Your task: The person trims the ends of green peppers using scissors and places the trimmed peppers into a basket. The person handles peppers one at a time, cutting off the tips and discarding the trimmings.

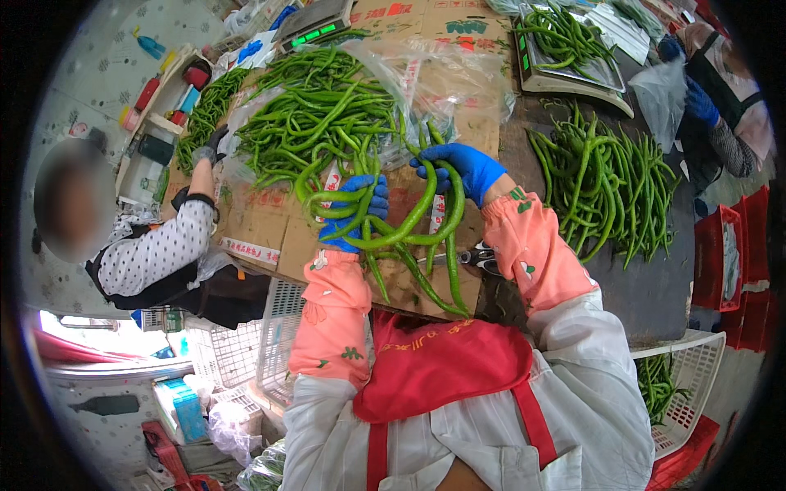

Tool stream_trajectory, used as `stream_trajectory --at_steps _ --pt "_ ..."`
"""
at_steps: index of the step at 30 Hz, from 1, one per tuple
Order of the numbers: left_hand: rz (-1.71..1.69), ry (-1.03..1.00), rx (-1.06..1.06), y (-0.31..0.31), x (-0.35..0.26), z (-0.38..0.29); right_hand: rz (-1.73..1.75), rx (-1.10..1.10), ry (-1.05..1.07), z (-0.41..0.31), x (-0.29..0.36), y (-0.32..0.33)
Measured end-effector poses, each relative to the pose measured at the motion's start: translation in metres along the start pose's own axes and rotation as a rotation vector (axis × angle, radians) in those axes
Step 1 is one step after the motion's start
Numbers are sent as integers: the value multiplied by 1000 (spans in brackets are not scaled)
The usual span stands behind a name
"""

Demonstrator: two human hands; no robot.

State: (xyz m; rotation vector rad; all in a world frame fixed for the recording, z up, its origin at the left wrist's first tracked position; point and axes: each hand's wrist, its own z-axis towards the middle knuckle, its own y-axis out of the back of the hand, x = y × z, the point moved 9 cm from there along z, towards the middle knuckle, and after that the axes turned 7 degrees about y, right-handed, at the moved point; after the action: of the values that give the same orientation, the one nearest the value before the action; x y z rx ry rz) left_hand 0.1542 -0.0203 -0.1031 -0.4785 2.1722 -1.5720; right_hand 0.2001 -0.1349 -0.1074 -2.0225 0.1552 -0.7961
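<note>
My left hand, in a blue glove, is closed around a bunch of long green chili peppers. My right hand, gloved in blue too, grips more long peppers that curve down over the cardboard. Beyond both hands lies a large heap of green peppers, with a clear plastic bag beside it. Another pepper pile rests on the dark tabletop at the right. Scissors lie near my right forearm, partly hidden by the peppers and sleeve.
A scale bearing peppers stands at the upper right; a second scale is at the far edge. A co-worker's gloved hand is by the left heap; another person's blue-gloved hand is at right. A white crate stands lower right.
</note>
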Motion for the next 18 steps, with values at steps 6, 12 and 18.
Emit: stream_trajectory --at_steps 6,12,18 --pt "-92 -35 -5 0 9 8 104 17 -52 9 -12 11" --pt "-124 27 11 -6 16 15 104 63 -68 22 -22 8" --pt "-109 39 -14 13 13 22 30 -24 -35 22 -21 7"
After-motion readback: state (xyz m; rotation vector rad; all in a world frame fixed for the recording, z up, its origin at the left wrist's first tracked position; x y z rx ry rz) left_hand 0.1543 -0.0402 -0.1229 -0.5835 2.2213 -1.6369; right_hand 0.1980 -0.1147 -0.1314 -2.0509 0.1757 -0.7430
